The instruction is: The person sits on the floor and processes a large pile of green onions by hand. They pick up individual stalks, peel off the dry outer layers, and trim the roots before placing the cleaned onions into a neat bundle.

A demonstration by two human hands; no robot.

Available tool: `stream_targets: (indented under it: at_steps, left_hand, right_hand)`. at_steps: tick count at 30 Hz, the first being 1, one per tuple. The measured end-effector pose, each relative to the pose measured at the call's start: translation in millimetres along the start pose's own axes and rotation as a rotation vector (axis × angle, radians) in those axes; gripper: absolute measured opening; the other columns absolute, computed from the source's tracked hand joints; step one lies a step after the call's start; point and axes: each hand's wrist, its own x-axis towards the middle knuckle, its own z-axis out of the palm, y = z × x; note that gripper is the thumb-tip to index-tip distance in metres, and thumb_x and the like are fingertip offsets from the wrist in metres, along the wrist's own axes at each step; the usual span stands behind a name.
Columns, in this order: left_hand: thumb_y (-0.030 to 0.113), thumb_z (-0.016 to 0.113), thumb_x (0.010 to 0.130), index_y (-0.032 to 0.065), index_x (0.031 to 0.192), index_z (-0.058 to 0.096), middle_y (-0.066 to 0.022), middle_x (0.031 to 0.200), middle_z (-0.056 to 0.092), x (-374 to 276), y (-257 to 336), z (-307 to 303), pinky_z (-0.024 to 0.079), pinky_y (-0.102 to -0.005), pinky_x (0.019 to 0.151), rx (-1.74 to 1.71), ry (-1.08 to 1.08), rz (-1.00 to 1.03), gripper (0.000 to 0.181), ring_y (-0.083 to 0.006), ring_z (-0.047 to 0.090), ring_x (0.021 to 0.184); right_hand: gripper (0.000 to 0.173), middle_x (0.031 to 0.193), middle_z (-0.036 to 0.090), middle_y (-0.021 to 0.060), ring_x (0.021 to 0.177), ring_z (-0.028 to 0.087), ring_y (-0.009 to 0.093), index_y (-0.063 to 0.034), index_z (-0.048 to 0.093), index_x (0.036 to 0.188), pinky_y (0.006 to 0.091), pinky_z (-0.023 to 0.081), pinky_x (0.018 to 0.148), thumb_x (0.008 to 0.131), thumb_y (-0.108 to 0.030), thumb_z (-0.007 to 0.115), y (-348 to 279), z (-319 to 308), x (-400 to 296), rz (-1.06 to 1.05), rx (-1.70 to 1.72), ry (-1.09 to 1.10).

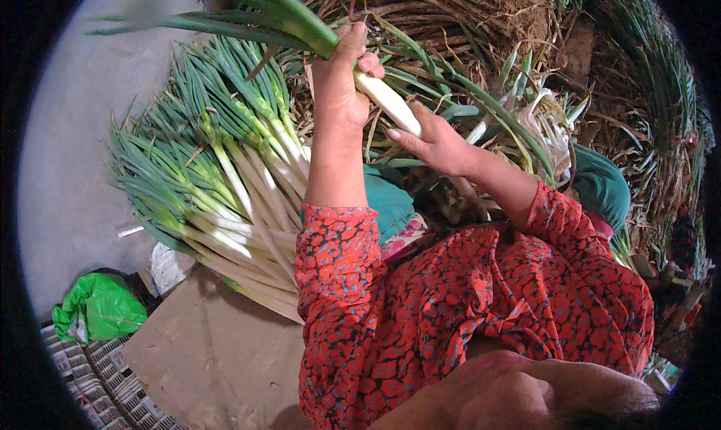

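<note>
My left hand is closed around a large green onion at the join of its green leaves and white stalk. The leaves stretch up and left, and the white stalk slants down to the right. At the lower end of the stalk, my right hand grips it between thumb and fingers. Beside my left forearm lies a pile of green onions, leaves pointing up and left. Loose leaves and dry peelings are heaped beyond my right hand.
Brown rooty stalks are stacked at the back. A tall stack of green onions rises on the right. Under the pile at lower left is a brown board, near a green plastic bag and slatted plastic crates. Grey floor spans the left.
</note>
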Motion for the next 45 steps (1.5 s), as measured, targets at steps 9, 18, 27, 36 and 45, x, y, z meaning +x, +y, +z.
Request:
stream_targets:
  at_steps: [9,18,27,36,45]
  left_hand:
    - [0.047,0.06,0.065,0.0038,0.111,0.05,-0.0039,0.07,0.042,-10,3,20,0.034,-0.0292,0.062,-0.049,-0.486,0.035,0.065,-0.0167,0.041,0.062]
    - [0.051,0.049,0.077,-0.0001,0.108,0.049,-0.013,0.088,0.059,-9,-20,34,0.046,-0.0358,0.077,0.236,-0.45,-0.053,0.06,-0.0217,0.057,0.082]
    - [0.027,0.055,0.083,-0.0008,0.095,0.052,-0.0066,0.075,0.056,-9,-43,37,0.048,-0.0288,0.063,0.403,-0.18,-0.03,0.03,-0.0152,0.054,0.063]
    - [0.019,0.046,0.087,0.005,0.081,0.041,0.0005,0.062,0.036,32,23,-35,0.034,-0.0251,0.046,0.08,0.367,0.229,0.016,-0.0105,0.033,0.05]
    - [0.016,0.048,0.086,0.0034,0.085,0.041,-0.0025,0.062,0.041,29,10,-26,0.042,-0.0262,0.042,0.249,0.472,0.321,0.015,-0.0106,0.04,0.048]
  right_hand:
    - [0.065,0.071,0.049,0.0016,0.058,0.043,0.01,0.0006,0.047,0.109,0.0224,0.037,0.055,0.085,-0.057,0.028,9,-4,-17,0.044,0.822,-0.417]
    - [0.03,0.066,0.055,0.0047,0.052,0.05,0.013,-0.002,0.054,0.085,0.0242,0.042,0.05,0.088,-0.029,0.042,15,-10,-23,0.352,1.06,-0.055]
    - [0.019,0.058,0.04,-0.0025,0.049,0.037,0.009,-0.0084,0.048,0.085,0.0204,0.029,0.039,0.091,-0.024,0.038,69,-52,-3,0.43,1.721,0.21]
    - [0.024,0.065,0.044,0.003,0.055,0.044,0.01,-0.0028,0.046,0.101,0.0222,0.035,0.043,0.089,-0.024,0.042,48,-68,-100,0.452,0.691,0.381]
    - [0.036,0.082,0.052,0.0169,0.079,0.053,0.035,-0.0017,0.047,0.09,0.0413,0.044,0.069,0.079,-0.035,0.055,40,-27,-89,-0.031,-0.594,-0.086]
